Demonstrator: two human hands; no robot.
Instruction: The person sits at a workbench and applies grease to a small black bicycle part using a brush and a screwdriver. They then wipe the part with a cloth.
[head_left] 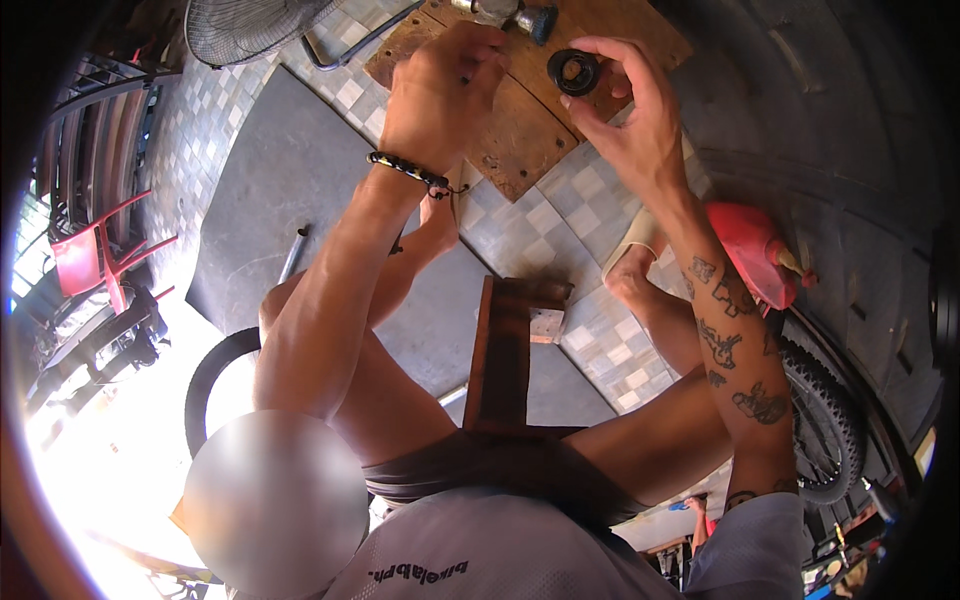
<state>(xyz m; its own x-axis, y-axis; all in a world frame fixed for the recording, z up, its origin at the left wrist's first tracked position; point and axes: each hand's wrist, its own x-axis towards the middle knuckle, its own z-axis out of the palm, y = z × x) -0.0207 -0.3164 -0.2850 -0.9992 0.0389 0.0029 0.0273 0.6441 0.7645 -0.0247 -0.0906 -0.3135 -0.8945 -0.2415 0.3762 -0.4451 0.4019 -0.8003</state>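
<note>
Between the thumb and fingers of my right hand (640, 115) is a black ring-shaped part (574, 72), held up over the wooden board (525, 150). Its round centre opening faces me. To its left, my left hand (445, 90) is raised above the board's left side with its fingers curled in. Whatever those fingers may hold is too small or hidden to name. Just beyond both hands, a metal piece with a dark knobbed end (535, 22) rests at the board's far side.
A fan (250, 28) stands far left. On the right are a red plastic container (750, 250) and a bicycle wheel (825, 420). A narrow wooden bench (500, 355) lies between my legs, over a grey mat (270, 190). A metal tube (295, 252) and red chair (85, 258) are left.
</note>
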